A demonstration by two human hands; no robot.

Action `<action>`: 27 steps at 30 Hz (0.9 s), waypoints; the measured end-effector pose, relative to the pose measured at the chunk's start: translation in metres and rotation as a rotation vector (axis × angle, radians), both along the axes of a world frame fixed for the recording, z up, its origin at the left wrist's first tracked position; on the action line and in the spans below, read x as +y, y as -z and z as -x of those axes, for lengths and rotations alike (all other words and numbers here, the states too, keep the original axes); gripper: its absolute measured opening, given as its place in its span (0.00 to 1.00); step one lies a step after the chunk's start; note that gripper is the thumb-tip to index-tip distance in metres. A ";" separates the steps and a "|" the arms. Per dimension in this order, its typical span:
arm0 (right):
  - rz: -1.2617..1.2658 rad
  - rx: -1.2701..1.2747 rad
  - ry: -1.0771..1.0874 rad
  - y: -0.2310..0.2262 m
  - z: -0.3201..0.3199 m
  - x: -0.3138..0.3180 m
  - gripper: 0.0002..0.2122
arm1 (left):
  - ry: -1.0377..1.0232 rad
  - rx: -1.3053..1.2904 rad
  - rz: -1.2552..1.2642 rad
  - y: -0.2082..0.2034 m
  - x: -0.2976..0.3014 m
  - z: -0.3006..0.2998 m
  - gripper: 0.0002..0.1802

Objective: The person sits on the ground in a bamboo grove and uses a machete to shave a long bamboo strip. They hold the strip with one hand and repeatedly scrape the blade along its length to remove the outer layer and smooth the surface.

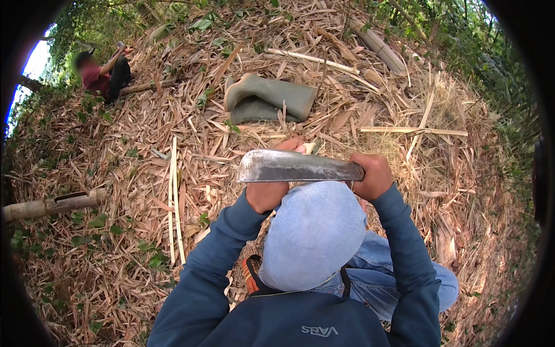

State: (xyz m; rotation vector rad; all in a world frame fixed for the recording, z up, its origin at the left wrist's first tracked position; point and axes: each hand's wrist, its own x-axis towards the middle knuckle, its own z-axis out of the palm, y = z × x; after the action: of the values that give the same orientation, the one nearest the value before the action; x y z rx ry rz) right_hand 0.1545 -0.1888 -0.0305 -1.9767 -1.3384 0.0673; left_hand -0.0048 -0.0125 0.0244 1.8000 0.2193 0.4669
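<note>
My right hand (371,174) is wrapped round the handle end of a machete (298,166). Its broad, worn grey blade lies level across the view, pointing left above my raised knee (317,234) in pale blue denim. Partly behind the blade is my left hand (267,195), its fingers closed at the blade's far side. A small pale piece of split wood or bamboo (309,148) shows at those fingertips; the blade hides the rest of it. Whether the blade's edge touches the piece I cannot tell.
Green rubber boots (272,97) lie on their side ahead, among dry leaves and shavings. Long pale strips (174,202) lie at left, others (413,131) at right. Bamboo poles (55,205) rest at left and far right. A person (104,75) sits at far left.
</note>
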 end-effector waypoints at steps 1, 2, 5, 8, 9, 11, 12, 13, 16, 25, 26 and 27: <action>0.002 0.011 -0.007 -0.001 -0.001 0.000 0.09 | 0.025 0.032 0.037 -0.002 0.001 0.001 0.14; -0.003 -0.021 0.002 -0.003 -0.002 0.001 0.10 | 0.029 0.039 0.026 -0.005 0.002 0.002 0.14; -0.002 -0.125 0.039 -0.005 -0.002 0.003 0.11 | 0.042 0.045 0.001 -0.008 0.005 0.004 0.14; 0.017 -0.221 0.096 -0.002 -0.001 0.000 0.12 | 0.056 0.028 -0.038 -0.007 0.006 0.005 0.14; 0.014 -0.236 0.117 -0.002 -0.001 -0.001 0.12 | 0.060 0.023 -0.069 -0.009 0.006 0.005 0.13; 0.007 -0.263 0.151 -0.003 0.000 -0.003 0.12 | 0.075 0.025 -0.084 -0.013 0.006 0.005 0.13; 0.001 -0.275 0.165 -0.004 0.001 -0.003 0.12 | 0.086 0.032 -0.067 -0.015 0.005 0.006 0.12; -0.003 -0.287 0.180 -0.004 0.002 -0.004 0.12 | 0.097 0.039 -0.050 -0.016 0.005 0.007 0.12; -0.030 -0.341 0.238 -0.005 0.006 -0.004 0.11 | 0.095 -0.038 -0.160 -0.013 0.007 0.010 0.10; -0.180 0.202 0.730 0.037 -0.033 -0.064 0.07 | -0.028 -0.001 -0.073 -0.034 0.020 0.046 0.13; -0.223 0.219 0.737 0.029 -0.027 -0.067 0.07 | -0.044 -0.013 -0.145 -0.032 0.024 0.036 0.14; -0.204 0.177 0.651 0.020 -0.022 -0.064 0.06 | -0.067 0.021 -0.106 -0.030 0.025 0.030 0.14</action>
State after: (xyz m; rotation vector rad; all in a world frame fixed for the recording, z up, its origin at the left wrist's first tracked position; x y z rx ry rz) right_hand 0.1769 -0.2523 -0.0503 -2.0764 -0.5238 -0.1914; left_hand -0.0352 0.0121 0.0546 1.9058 0.2742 0.5154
